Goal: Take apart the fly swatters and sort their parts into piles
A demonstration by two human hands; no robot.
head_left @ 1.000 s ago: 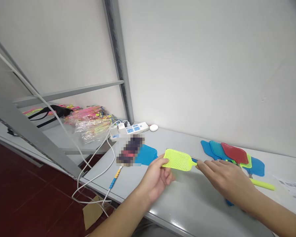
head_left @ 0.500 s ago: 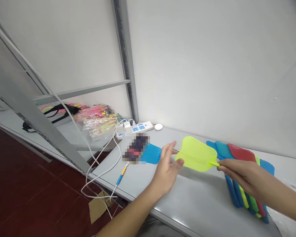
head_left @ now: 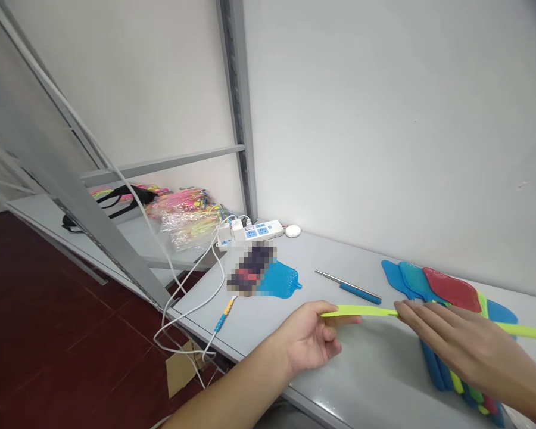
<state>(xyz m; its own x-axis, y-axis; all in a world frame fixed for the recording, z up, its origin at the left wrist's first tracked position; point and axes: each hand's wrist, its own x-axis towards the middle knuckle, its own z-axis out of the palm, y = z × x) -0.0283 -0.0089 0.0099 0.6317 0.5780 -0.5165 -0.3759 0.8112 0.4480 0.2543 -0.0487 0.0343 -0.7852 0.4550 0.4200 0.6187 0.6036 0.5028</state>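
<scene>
A yellow-green fly swatter (head_left: pixel 361 310) is held level above the table, its flat head seen edge-on. My left hand (head_left: pixel 310 336) is closed on the far end of the head, between thumb and fingers. My right hand (head_left: pixel 464 339) grips it at the neck, and the handle sticks out to the right beyond that hand. Behind the swatter, on the table, lies a metal rod with a blue handle (head_left: pixel 360 292). A blue swatter head (head_left: pixel 283 280) lies to the left. Under and behind my right hand is a stack of coloured fly swatters (head_left: pixel 449 289), partly hidden.
A white power strip (head_left: pixel 263 230) and a round white disc (head_left: pixel 293 230) sit at the back. A pixelated item (head_left: pixel 251 269) overlaps the blue head. White cables hang past the table's left edge. Beyond the metal post (head_left: pixel 239 107) lie plastic-wrapped colourful goods (head_left: pixel 185 217).
The yellow-green swatter has turned from face-on to edge-on. My left hand, open beside it before, now holds the end of its head. My right hand has shifted over the neck.
</scene>
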